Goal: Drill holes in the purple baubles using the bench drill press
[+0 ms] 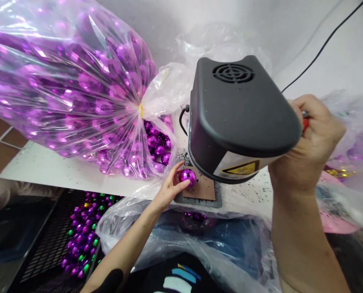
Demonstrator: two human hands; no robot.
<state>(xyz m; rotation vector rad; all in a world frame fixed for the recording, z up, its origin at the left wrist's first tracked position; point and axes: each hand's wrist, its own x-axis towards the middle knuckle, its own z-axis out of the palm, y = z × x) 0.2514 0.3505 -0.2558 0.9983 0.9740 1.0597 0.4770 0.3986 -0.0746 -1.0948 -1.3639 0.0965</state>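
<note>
My left hand (169, 188) holds a shiny purple faceted ball (188, 176) between thumb and fingers, over a brown board (201, 187) on a grey base plate (218, 197). Above and to the right of the ball looms a dark grey machine housing (239, 118) with a round vent and a yellow warning label (241, 167). On the housing's right side my right hand (309, 138) is closed round a handle, with a bit of red (305, 122) showing at the fingers. The rest of that handle is hidden by the hand and the housing.
A large tied clear bag (77, 93) of purple balls fills the left of the white table (53, 167). Below left, a black crate (38, 248) holds purple and green beads. Clear plastic (230, 232) covers my lap. Dark crumbs lie round the base plate.
</note>
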